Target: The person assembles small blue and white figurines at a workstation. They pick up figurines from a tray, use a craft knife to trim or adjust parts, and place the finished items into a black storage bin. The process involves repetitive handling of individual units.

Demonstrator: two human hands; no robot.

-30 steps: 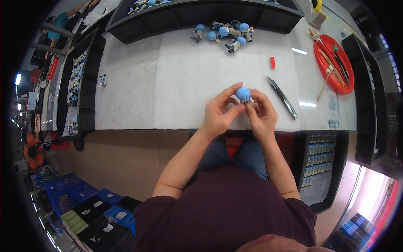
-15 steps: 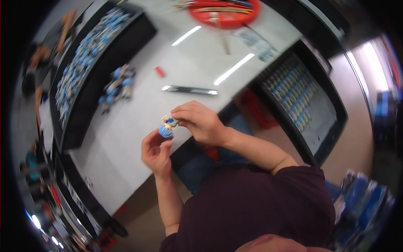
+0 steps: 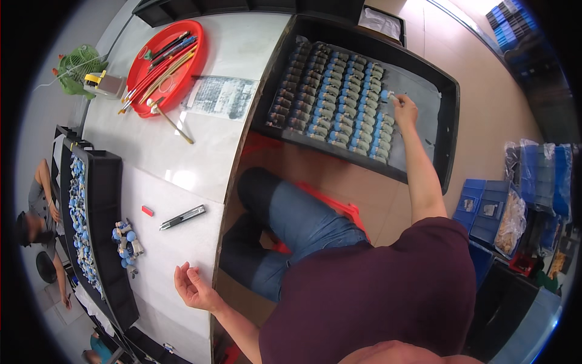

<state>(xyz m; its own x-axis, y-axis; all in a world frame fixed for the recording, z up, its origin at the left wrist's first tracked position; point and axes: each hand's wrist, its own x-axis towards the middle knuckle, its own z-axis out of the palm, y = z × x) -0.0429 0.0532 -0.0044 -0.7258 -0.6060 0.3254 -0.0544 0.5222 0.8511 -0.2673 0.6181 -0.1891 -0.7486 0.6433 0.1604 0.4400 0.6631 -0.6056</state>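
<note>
My right hand point(image 3: 406, 113) reaches over the black tray point(image 3: 450, 121) and pinches a small blue-topped figurine point(image 3: 386, 95) at the end of a row. Several neat rows of figurines point(image 3: 344, 103) lie in that tray, dark ones on the left and blue-and-grey ones towards my hand. Above the white table point(image 3: 160, 255), near its edge, my left hand point(image 3: 197, 291) is held palm up with loosely curled fingers and nothing in it. A loose pile of figurines point(image 3: 126, 247), a utility knife point(image 3: 183, 217) and a small red block point(image 3: 147, 210) lie on the table.
A long black bin point(image 3: 109, 212) full of figurines stands at the table's left. Farther off are a red dish point(image 3: 197, 45) of brushes, a printed sheet point(image 3: 221, 97) and a green fan point(image 3: 82, 68). Blue bins point(image 3: 485, 206) stand at right; another person point(image 3: 45, 224) works at far left.
My right hand has carried the figurine from over the table to the tray at right. The left hand has let go of it and stays above the table. My view has turned right.
</note>
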